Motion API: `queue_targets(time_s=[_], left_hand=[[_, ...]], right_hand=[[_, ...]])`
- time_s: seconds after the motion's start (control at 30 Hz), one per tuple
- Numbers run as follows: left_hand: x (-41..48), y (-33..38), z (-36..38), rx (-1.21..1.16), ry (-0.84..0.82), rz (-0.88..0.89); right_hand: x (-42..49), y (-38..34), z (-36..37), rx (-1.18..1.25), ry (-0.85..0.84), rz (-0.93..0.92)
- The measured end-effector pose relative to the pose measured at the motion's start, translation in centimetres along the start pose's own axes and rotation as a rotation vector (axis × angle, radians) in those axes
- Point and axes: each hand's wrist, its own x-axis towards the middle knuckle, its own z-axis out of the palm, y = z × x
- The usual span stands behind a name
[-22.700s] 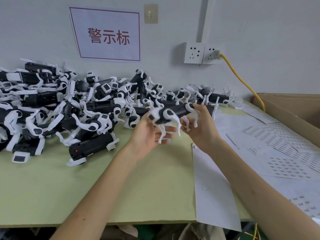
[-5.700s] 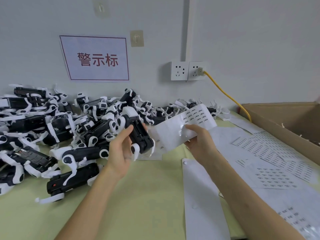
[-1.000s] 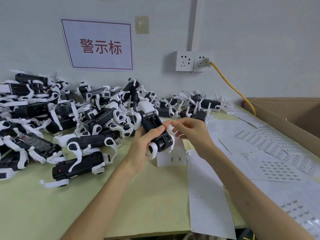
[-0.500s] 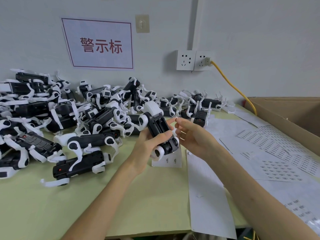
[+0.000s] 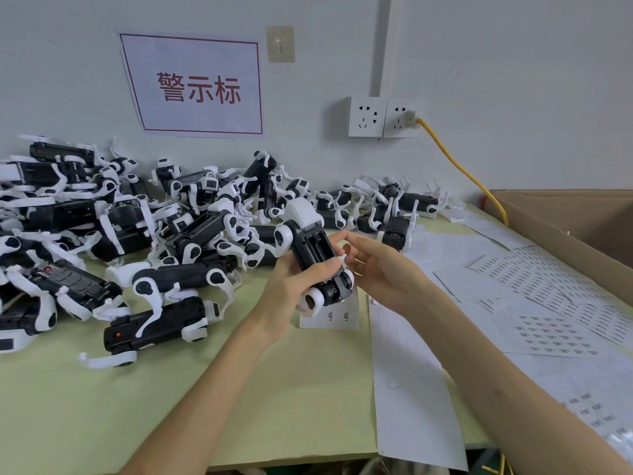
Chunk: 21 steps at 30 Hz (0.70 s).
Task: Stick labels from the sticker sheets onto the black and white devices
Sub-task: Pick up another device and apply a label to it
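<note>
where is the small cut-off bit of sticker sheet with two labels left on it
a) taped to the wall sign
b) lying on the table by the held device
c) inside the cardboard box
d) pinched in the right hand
b: the small sticker sheet lies flat on the green table, showing just under the lower end of the device that the left hand grips.

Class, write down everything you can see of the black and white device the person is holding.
The held device has a black, oblong, plastic-looking body, a white cap at its far end and round white joints at the corners. Its upturned face shows an open recess. It is tilted above the table, gripped by the left hand, with the right hand at its right edge.
</note>
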Motion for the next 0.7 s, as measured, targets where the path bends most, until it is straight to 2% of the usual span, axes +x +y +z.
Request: queue_targets(time_s=[0.17, 0.23, 0.3, 0.37, 0.43, 0.5, 0.6, 0.7], left_hand=[[0.10, -0.10, -0.16, 0.031, 0.010, -0.006], [0.13, -0.15, -0.07, 0.026, 0.008, 0.003], [0.16, -0.19, 0.08, 0.060, 0.021, 0.014], [0.33, -0.28, 0.08, 0.089, 0.039, 0.018], [0.44, -0.40, -0.05, 0.062, 0.065, 0.017], [0.55, -0.34, -0.23, 0.005, 0.113, -0.007], [0.81, -0.07, -0.32, -0.074, 0.201, -0.058], [0.91, 0.36, -0.40, -0.303, 0.235, -0.073]], right_hand=[[-0.03, 0.01, -0.19, -0.013, -0.066, 0.018], [0.00, 0.10, -0.10, -0.036, -0.020, -0.037], [0.00, 0.28, -0.01, -0.204, 0.131, -0.242], [0.00, 0.32, -0.13, -0.520, 0.363, -0.565], [-0.05, 0.06, -0.31, -0.629, 0.416, -0.778], [-0.37, -0.15, -0.25, -0.523, 0.306, -0.769], [-0.72, -0.22, 0.03, -0.392, 0.114, -0.605], [-0.76, -0.29, 0.17, -0.343, -0.057, -0.437]])
